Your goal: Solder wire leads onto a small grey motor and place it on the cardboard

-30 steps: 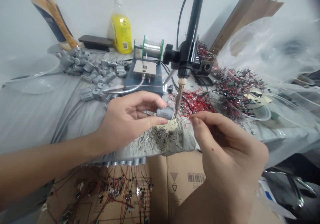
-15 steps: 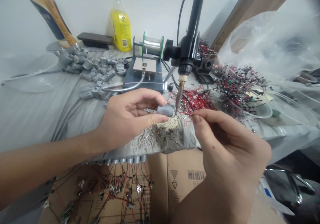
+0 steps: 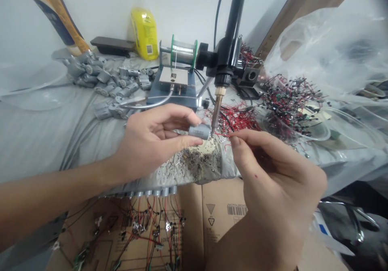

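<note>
Red wire (image 3: pixel 222 135), pinched between the right hand's (image 3: pixel 273 178) thumb and forefinger, is brought closer to the grey motor (image 3: pixel 200 131), gripped by the left hand's (image 3: pixel 154 139) thumb and fingers beside the soldering iron (image 3: pixel 216 111). Joint completion cannot be told; wired motors (image 3: pixel 157 192) are lined up; loose motors (image 3: pixel 104 76) remain piled.

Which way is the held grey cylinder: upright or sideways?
Sideways: the left hand grips the grey cylinder with one end toward the soldering iron.

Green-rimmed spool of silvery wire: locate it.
Head view, upper centre: the green-rimmed spool sits above the blue metal base, right of the yellow plastic bottle and left of the black soldering-iron holder.
</note>
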`<state>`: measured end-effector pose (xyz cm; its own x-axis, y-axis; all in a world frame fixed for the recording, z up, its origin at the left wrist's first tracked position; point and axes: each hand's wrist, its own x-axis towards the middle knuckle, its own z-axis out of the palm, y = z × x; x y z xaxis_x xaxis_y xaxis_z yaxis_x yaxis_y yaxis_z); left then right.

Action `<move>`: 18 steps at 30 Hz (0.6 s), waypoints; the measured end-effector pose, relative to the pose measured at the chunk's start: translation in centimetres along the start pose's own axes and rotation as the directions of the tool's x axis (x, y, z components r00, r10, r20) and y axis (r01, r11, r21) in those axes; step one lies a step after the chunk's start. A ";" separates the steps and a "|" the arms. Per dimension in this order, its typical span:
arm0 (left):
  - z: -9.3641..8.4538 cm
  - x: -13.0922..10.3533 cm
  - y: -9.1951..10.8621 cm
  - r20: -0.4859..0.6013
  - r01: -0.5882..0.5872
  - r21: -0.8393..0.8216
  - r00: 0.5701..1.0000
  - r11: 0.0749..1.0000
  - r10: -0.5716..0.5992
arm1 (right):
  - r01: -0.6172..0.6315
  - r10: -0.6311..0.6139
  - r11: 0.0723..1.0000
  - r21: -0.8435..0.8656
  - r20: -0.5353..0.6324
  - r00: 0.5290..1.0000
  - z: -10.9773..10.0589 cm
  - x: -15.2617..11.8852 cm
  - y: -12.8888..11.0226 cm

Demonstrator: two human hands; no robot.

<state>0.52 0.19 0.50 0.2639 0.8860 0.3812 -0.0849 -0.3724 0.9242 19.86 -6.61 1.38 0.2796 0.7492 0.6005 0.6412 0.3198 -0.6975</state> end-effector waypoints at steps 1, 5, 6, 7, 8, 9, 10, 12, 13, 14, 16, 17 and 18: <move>0.0 0.0 0.0 0.002 -0.004 0.005 1.000 1.000 0.004 | -0.001 0.001 1.000 0.003 0.005 1.000 0.0 0.0 0.0; -0.1 0.0 -0.1 0.005 -0.010 0.012 1.000 1.000 0.010 | 0.010 -0.010 1.000 0.004 0.008 1.000 0.0 0.1 -0.1; -0.1 0.0 -0.1 0.007 -0.012 0.011 1.000 1.000 0.012 | 0.013 -0.013 1.000 0.004 0.007 1.000 0.0 0.1 -0.1; -0.1 0.0 -0.1 0.010 -0.013 0.008 1.000 1.000 0.013 | 0.015 -0.015 1.000 0.002 0.010 1.000 0.0 0.1 -0.1; -0.1 0.0 -0.1 0.013 -0.014 0.006 1.000 1.000 0.014 | 0.017 -0.017 1.000 0.000 0.011 1.000 0.0 0.1 -0.1; -0.2 0.0 -0.1 0.017 -0.014 0.006 1.000 1.000 0.014 | 0.020 -0.020 1.000 -0.002 0.012 1.000 0.0 0.1 -0.1; -0.2 0.0 -0.1 0.019 -0.014 0.007 1.000 1.000 0.014 | 0.024 -0.024 1.000 -0.006 0.012 1.000 0.0 0.1 0.0; -0.2 0.0 -0.1 0.020 -0.011 0.012 1.000 1.000 0.011 | 0.027 -0.027 1.000 -0.010 0.013 1.000 0.0 0.1 0.0; -0.2 0.0 -0.1 0.020 -0.012 0.016 1.000 1.000 0.011 | 0.027 -0.026 1.000 -0.007 0.014 1.000 0.0 0.1 0.1; -0.2 0.0 -0.1 0.019 -0.014 0.020 1.000 1.000 0.013 | 0.023 -0.023 1.000 -0.002 0.017 1.000 0.0 0.1 0.1; -0.2 0.0 -0.1 0.019 -0.016 0.025 1.000 1.000 0.016 | 0.011 -0.012 1.000 0.010 0.022 1.000 -0.1 0.1 0.1; -0.2 -0.1 -0.1 0.019 -0.016 0.027 1.000 1.000 0.015 | 0.007 -0.007 1.000 0.013 0.021 1.000 -0.1 0.2 0.1; -0.2 -0.1 -0.1 0.018 -0.015 0.029 1.000 0.999 0.014 | 0.005 -0.005 1.000 0.012 0.021 1.000 -0.1 0.2 0.1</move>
<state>0.29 0.24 0.40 0.2802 0.8754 0.3939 -0.0610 -0.3933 0.9174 20.06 -6.52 1.45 0.2612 0.7596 0.5956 0.6339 0.3304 -0.6993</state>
